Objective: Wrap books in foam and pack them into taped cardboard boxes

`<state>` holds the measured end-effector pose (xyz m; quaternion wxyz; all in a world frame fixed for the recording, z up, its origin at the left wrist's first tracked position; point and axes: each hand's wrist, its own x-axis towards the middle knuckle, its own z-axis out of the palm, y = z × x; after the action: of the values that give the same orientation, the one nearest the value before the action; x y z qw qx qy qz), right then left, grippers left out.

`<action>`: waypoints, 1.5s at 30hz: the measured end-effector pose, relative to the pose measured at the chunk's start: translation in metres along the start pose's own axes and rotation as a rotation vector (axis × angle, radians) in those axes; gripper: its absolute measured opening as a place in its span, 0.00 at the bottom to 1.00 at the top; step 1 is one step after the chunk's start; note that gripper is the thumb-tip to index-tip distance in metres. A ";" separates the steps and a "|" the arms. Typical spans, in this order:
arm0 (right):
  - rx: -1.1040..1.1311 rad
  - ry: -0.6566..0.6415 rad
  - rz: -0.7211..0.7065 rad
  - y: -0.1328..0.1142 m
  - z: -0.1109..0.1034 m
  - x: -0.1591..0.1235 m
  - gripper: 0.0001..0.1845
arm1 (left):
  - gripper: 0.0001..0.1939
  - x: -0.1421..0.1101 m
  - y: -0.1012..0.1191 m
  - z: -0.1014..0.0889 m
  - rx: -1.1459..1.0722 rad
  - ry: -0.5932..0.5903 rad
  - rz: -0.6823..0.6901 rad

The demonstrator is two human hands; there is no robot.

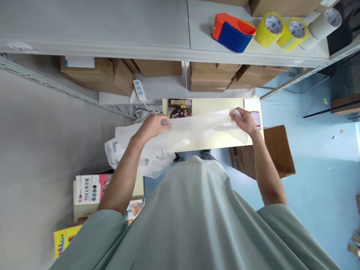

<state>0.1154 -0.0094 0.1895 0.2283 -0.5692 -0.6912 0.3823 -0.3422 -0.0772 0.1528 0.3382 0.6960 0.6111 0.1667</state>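
Note:
My left hand [155, 125] and my right hand [243, 120] both grip the top edge of a white translucent plastic bag [197, 129], stretching it flat between them above a pale yellow table [225, 105]. The fingers of each hand are curled over the bag's edge. A book with a dark illustrated cover [180, 108] lies on the table just beyond my left hand. A phone [256, 119] lies by my right hand. More crumpled white plastic [123, 153] bulges under my left forearm.
A shelf above holds an orange and blue tape dispenser [233, 32], yellow tape rolls [282, 28] and brown cardboard boxes [98, 75]. An open cardboard box [277, 152] stands on the blue floor at the right. Stacked books [90, 189] sit at the lower left.

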 end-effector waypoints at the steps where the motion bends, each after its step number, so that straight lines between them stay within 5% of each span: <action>1: -0.003 -0.002 0.009 0.016 -0.009 0.004 0.36 | 0.16 0.009 0.008 0.006 0.055 0.014 -0.014; 9: -0.205 0.039 -0.087 0.139 -0.076 0.045 0.22 | 0.19 0.094 0.064 0.070 0.378 0.033 -0.100; 14: -0.411 -0.100 0.060 0.206 -0.090 0.068 0.16 | 0.25 0.134 0.058 0.121 0.471 -0.104 -0.316; 18: -0.498 -0.213 -0.012 0.243 -0.083 0.078 0.13 | 0.22 0.144 0.047 0.148 0.473 -0.150 -0.425; 26: -0.489 -0.178 0.013 0.273 -0.046 0.091 0.13 | 0.19 0.151 0.021 0.157 0.446 -0.123 -0.522; 30: -0.520 -0.018 0.033 0.268 -0.023 0.084 0.24 | 0.23 0.142 0.023 0.167 0.425 0.132 -0.446; 33: -0.501 -0.046 0.000 0.249 0.009 0.064 0.26 | 0.25 0.128 0.049 0.199 0.379 0.286 -0.380; 37: -0.419 -0.257 -0.070 0.221 0.074 0.036 0.29 | 0.25 0.119 0.088 0.267 0.269 0.107 -0.236; 40: -0.434 -0.288 -0.018 0.209 0.119 0.028 0.36 | 0.33 0.127 0.098 0.309 0.218 0.008 -0.258; 43: -0.467 -0.246 0.040 0.213 0.139 0.026 0.42 | 0.42 0.136 0.087 0.325 0.211 -0.040 -0.289; 45: -0.475 -0.224 0.048 0.224 0.134 0.022 0.45 | 0.48 0.137 0.073 0.322 0.209 -0.068 -0.272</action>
<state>0.1468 -0.0109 -0.0707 0.0013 -0.5772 -0.7688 0.2754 -0.0532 -0.0334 -0.0529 0.3040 0.6436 0.7017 0.0315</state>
